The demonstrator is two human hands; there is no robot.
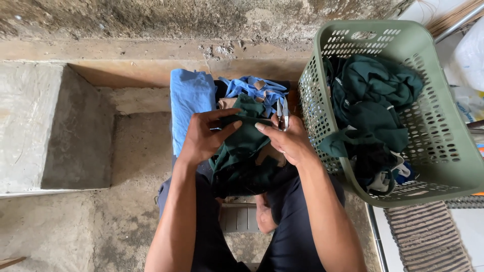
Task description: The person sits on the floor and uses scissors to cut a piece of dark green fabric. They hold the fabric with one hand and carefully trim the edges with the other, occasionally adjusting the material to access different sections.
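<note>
**A rough back corner of a home used for garment work**

The setting looks like a house's utility area or yard edge turned to small-scale sewing work. A worn, stained concrete floor (126,166) meets a raw cement wall (151,17) with a bare concrete step (30,126) at the left. A green perforated plastic laundry basket (443,131) stands heaped with dark green garments (373,95), and folded blue cloth (189,106) is stacked beside it. A striped doormat (428,236) lies on white tiles at the lower right, hinting at a doorway indoors
</note>
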